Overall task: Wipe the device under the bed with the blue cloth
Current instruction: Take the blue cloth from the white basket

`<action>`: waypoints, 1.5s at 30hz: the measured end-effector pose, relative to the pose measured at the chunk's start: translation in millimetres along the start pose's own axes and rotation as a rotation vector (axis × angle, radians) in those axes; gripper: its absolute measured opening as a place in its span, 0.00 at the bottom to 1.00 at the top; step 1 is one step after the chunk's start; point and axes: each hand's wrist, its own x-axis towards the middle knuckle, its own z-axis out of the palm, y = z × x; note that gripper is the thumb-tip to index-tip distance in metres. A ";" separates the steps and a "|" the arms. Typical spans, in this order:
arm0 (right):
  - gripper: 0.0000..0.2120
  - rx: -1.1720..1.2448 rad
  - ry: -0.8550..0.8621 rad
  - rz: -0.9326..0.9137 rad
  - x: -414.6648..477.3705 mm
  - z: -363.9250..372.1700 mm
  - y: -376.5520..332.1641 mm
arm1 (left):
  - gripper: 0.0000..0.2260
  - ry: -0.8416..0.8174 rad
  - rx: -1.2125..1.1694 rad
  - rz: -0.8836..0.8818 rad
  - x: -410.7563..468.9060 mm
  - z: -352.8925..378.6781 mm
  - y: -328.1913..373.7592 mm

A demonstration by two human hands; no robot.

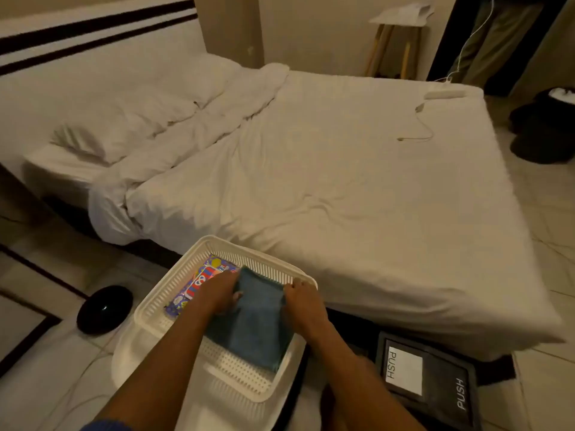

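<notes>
A round black device (105,309) sits on the floor left of a white basket (161,301). Inside the basket, the left hand (219,292) and right hand (306,309) each grip an edge of the folded blue cloth (253,321), beside the bed (357,188).

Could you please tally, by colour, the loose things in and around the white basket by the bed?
Blue: 1, the folded blue cloth held by both hands
Multicoloured: 1, the patterned flat packet in the white slotted plastic basket
Black: 2, the round black disc device and the black PUSH-lid bin
Total: 4
</notes>
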 end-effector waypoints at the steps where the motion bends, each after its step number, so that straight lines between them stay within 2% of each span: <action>1: 0.12 -0.048 -0.057 0.006 1.5 3.1 -1.4 | 0.25 0.018 -0.016 -0.015 1.0 3.4 -0.3; 5: 0.14 -0.152 -0.088 0.026 5.1 11.1 -2.3 | 0.24 0.069 -0.065 -0.126 -1.9 5.0 8.0; 13: 0.14 -0.150 -0.059 0.030 8.6 20.9 0.3 | 0.11 0.207 -0.106 -0.270 -4.9 7.1 30.9; 17: 0.13 -0.149 -0.052 0.060 9.0 24.1 -2.2 | 0.12 0.215 -0.112 -0.295 -2.7 12.1 28.2; 22: 0.03 -0.168 -0.092 0.100 10.5 26.1 -6.8 | 0.17 0.193 -0.134 -0.295 -3.2 14.9 28.0; 24: 0.03 -0.177 -0.071 0.105 10.0 25.6 -6.6 | 0.15 0.228 -0.174 -0.322 -2.5 15.6 29.1; 27: 0.11 -0.218 -0.031 0.066 10.6 25.4 -5.1 | 0.12 0.269 -0.248 -0.362 1.8 14.5 31.4; 29: 0.12 -0.215 -0.006 0.067 12.1 29.2 -3.2 | 0.11 0.281 -0.287 -0.372 4.2 13.1 33.6; 35: 0.13 -0.156 0.020 0.078 13.3 32.3 -1.0 | 0.09 0.228 -0.380 -0.374 11.7 3.9 39.5; 39: 0.13 -0.123 0.028 0.080 14.5 34.0 1.1 | 0.15 0.228 -0.507 -0.396 17.9 -3.7 39.0; 41: 0.13 -0.095 0.031 0.078 13.1 34.0 1.1 | 0.19 0.176 -0.523 -0.353 20.3 -10.3 35.9; 45: 0.14 0.002 0.090 0.078 12.4 33.7 0.7 | 0.14 0.020 -0.377 -0.196 24.0 -30.3 28.4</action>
